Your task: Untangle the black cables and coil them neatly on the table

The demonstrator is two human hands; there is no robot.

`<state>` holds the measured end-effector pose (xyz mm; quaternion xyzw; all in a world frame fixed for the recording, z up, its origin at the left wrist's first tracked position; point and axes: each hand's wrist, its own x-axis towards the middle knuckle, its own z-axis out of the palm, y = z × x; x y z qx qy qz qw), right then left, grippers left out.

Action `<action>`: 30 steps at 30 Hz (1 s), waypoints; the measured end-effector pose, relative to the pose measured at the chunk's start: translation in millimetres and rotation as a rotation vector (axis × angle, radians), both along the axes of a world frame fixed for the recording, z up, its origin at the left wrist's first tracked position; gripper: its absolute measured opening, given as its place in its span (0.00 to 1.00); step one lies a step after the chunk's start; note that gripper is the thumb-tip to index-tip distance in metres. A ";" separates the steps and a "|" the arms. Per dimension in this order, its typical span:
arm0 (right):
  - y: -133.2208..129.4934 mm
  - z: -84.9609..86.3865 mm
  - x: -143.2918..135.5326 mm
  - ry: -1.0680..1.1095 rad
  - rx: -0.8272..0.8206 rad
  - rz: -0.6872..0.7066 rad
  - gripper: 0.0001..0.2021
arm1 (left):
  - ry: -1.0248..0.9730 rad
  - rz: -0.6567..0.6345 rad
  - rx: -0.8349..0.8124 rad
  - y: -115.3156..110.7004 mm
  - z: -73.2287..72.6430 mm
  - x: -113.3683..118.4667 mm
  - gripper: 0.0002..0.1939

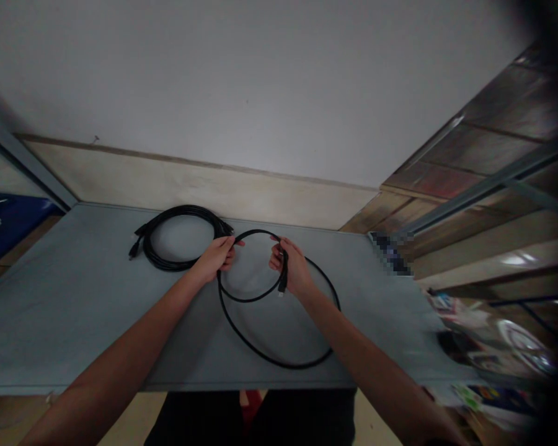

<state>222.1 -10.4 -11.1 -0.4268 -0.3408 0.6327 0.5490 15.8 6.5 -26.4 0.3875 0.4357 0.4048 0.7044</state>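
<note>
Both hands hold one black cable above the grey table, at about the middle. My left hand pinches it on the left side of a small loop. On that loop's right side, my right hand is closed around the cable, and a connector end hangs below its fingers. A larger loop of the same cable spreads toward the table's front edge and passes behind my right forearm. Left of my left hand lies a coiled black cable with connector ends at its left and right.
The grey table meets a pale wall at its back edge. A blue surface stands at the far left. Beyond the table's right end are blurred items, including a round metallic object and a dark container.
</note>
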 end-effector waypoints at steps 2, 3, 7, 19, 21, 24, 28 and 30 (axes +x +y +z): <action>-1.1 -3.7 2.1 -0.047 0.015 0.025 0.13 | -0.021 -0.059 -0.013 -0.4 3.0 -2.3 0.20; -1.6 -4.1 3.8 -0.067 0.020 0.058 0.12 | -0.031 -0.098 -0.023 -0.5 4.7 -3.6 0.20; -5.8 2.3 13.6 -0.152 -0.027 0.290 0.13 | -0.008 -0.226 -0.070 -1.9 9.8 -6.6 0.20; -1.7 -8.2 29.3 -0.337 0.079 0.199 0.17 | 0.107 -0.231 0.135 -10.9 -9.1 16.9 0.24; 0.8 -9.1 28.6 -0.291 0.109 0.056 0.18 | 0.176 -0.184 0.176 -9.4 -7.8 18.4 0.23; 0.9 -6.8 28.3 -0.261 0.148 -0.080 0.20 | 0.389 -0.074 0.371 -11.0 -4.7 24.4 0.19; -2.6 -1.3 29.4 -0.227 0.195 -0.232 0.19 | 0.522 0.010 0.565 -17.3 -3.2 31.9 0.14; -3.7 0.6 30.5 -0.217 0.222 -0.311 0.18 | 0.505 -0.027 0.504 -19.9 -4.9 33.4 0.14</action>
